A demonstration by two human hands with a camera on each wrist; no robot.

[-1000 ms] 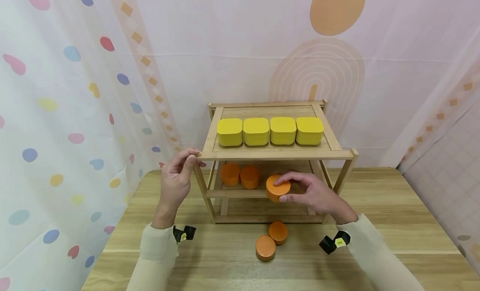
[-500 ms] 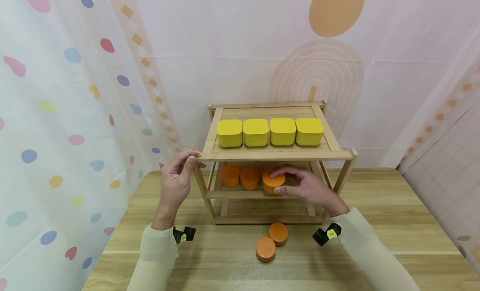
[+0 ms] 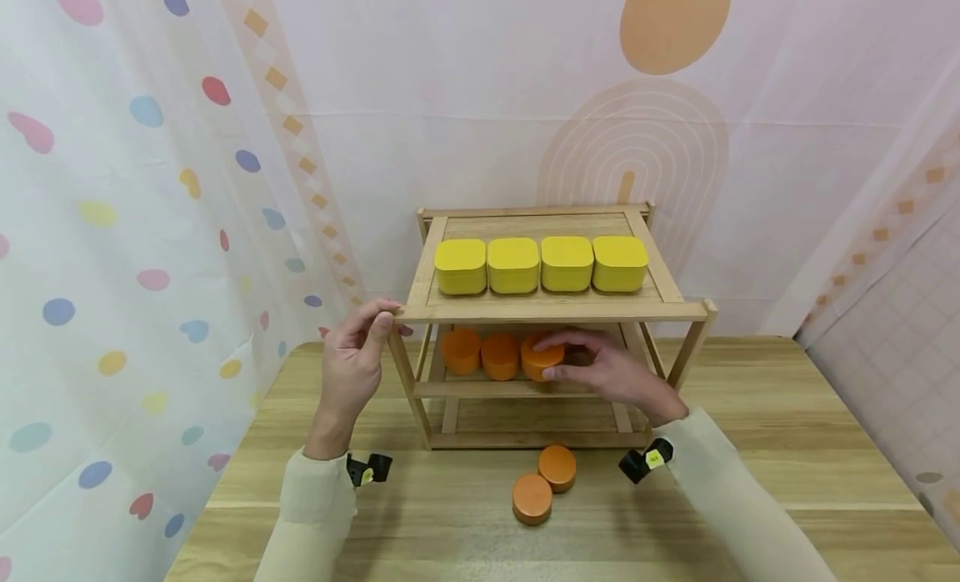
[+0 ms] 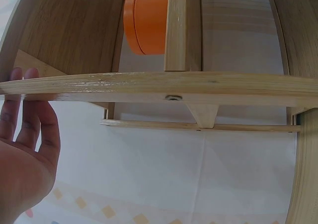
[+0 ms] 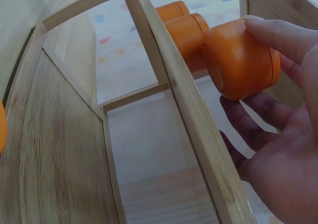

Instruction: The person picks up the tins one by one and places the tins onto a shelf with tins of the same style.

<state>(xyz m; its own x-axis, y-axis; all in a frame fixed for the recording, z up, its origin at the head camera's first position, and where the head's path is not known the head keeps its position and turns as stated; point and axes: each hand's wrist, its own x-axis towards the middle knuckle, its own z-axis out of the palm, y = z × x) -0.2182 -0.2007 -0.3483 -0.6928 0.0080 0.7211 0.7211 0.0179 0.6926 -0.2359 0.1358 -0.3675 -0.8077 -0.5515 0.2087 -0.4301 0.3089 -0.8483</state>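
Note:
In the head view my left hand [image 3: 351,361] holds the front left corner of a small wooden shelf rack [image 3: 555,312], thumb in front and fingers behind the rail. My right hand [image 3: 611,369] reaches under the top board and pinches a round orange lidded tin [image 5: 241,60] between thumb and fingers. This tin is at the middle level, beside two matching orange tins [image 3: 500,357] standing in a row to its left. The right wrist view shows it slightly tilted, its side right at the neighbouring tin [image 5: 186,37]. One orange tin [image 4: 149,20] shows in the left wrist view.
Several yellow rounded-square tins [image 3: 513,265] line the rack's top board. On the table [image 3: 420,524] in front, two more orange tins [image 3: 532,499] lie close together. The middle shelf's front rail [image 3: 465,389] runs below my right hand. A patterned curtain [image 3: 450,148] hangs behind.
My right hand has carried the orange tin left and inward over the front rail, up beside the other two on the middle shelf. The left hand has stayed at the corner.

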